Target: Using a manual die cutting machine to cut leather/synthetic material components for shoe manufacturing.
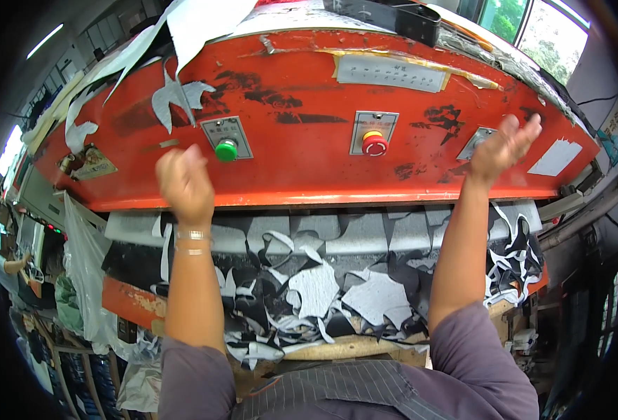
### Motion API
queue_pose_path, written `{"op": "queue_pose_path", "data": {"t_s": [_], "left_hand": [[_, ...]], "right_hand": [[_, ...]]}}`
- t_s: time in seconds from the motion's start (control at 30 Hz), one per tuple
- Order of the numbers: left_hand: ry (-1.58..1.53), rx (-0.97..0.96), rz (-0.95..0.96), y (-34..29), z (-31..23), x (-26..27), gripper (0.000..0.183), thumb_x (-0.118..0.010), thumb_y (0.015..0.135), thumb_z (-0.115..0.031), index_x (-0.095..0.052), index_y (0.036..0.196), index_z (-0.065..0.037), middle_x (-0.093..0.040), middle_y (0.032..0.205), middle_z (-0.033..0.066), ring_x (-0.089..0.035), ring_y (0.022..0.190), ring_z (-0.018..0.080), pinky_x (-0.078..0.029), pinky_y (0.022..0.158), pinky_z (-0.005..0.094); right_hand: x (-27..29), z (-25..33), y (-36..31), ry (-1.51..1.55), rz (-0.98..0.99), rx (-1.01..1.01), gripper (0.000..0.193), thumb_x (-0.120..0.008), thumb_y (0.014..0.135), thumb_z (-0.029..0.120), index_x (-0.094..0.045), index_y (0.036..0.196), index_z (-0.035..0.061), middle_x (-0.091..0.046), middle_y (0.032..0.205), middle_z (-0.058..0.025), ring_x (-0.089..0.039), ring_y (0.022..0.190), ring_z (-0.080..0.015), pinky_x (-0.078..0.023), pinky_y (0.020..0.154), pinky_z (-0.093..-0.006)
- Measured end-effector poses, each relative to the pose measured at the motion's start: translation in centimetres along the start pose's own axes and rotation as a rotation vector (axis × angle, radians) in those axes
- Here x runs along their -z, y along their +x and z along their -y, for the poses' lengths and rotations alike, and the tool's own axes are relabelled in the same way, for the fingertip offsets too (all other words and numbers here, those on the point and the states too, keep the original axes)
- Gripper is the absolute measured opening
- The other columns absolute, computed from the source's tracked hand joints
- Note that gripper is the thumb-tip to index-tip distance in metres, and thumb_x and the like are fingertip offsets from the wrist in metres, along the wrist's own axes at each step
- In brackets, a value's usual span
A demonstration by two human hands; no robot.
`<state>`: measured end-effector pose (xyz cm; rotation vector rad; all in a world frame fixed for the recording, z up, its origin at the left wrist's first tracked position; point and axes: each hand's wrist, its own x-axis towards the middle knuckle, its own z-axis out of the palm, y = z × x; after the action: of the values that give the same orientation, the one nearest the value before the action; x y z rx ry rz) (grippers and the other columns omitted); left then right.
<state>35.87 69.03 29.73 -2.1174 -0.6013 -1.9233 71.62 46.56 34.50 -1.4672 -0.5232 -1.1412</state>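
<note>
Ngl, with that left hand (pixel 185 183) curled empty beside the green button (pixel 226 150) and the right hand (pixel 503 148) open at the right-hand plate (pixel 470 144), a careless bump could maybe start the red machine (pixel 302 168) over those loose scraps (pixel 314 289).

A round green button (pixel 226 150) was mounted beside the left fingers (pixel 191 164), a partly hidden metal plate (pixel 470 145) beside the right fingers (pixel 524 134).

Daylight glares white through the far right window (pixel 555 40), my left hand (pixel 185 183) blurs, and straight lines bend toward the black rim.
</note>
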Motion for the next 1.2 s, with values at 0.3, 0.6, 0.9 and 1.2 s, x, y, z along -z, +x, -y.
{"op": "queue_pose_path", "data": {"t_s": [0.3, 0.6, 0.9, 1.2], "left_hand": [[-0.383, 0.564, 0.498, -8.9, -3.1, 11.4, 0.031, -0.053, 0.096, -0.019, -0.055, 0.073, 0.001, -0.052, 0.067, 0.0129, -0.052, 0.064, 0.0267, -0.041, 0.059, 0.0355], [-0.139, 0.053, 0.602, -2.5, -7.1, 9.2, 0.033, -0.053, 0.092, -0.028, -0.055, 0.071, -0.003, -0.056, 0.076, 0.0177, -0.053, 0.077, 0.0387, -0.043, 0.069, 0.0465], [-0.086, 0.299, 1.125, -20.5, -10.1, 23.2, 0.038, -0.056, 0.088, -0.037, -0.064, 0.065, -0.008, -0.06, 0.074, 0.0116, -0.06, 0.078, 0.0317, -0.049, 0.066, 0.0431], [0.022, 0.378, 1.121, -20.0, -11.2, 22.8, 0.034, -0.054, 0.087, -0.031, -0.066, 0.069, -0.005, -0.063, 0.079, 0.0138, -0.059, 0.084, 0.0335, -0.049, 0.074, 0.0442]], "right_hand": [[11.4, -0.2, -6.8, 0.126, 0.282, -0.196, 0.072, -0.044, 0.097, 0.045, -0.024, 0.145, -0.0037, -0.02, 0.151, -0.0249, -0.014, 0.142, -0.0357, -0.014, 0.114, -0.0445], [12.3, 1.1, -5.7, -0.028, 0.456, -0.417, 0.09, -0.043, 0.091, 0.062, -0.011, 0.149, 0.0008, 0.0, 0.155, -0.0257, 0.0, 0.145, -0.0338, -0.008, 0.114, -0.0492], [31.4, 12.9, -24.9, -0.032, 1.55, 0.342, 0.049, -0.082, 0.063, 0.036, -0.066, 0.098, 0.0053, -0.065, 0.103, -0.013, -0.06, 0.097, -0.0311, -0.048, 0.084, -0.0388], [28.9, 13.2, -26.9, -0.222, 1.56, 0.311, 0.04, -0.084, 0.057, 0.032, -0.062, 0.077, 0.0055, -0.062, 0.087, -0.0125, -0.061, 0.089, -0.0296, -0.05, 0.079, -0.0382]]}}
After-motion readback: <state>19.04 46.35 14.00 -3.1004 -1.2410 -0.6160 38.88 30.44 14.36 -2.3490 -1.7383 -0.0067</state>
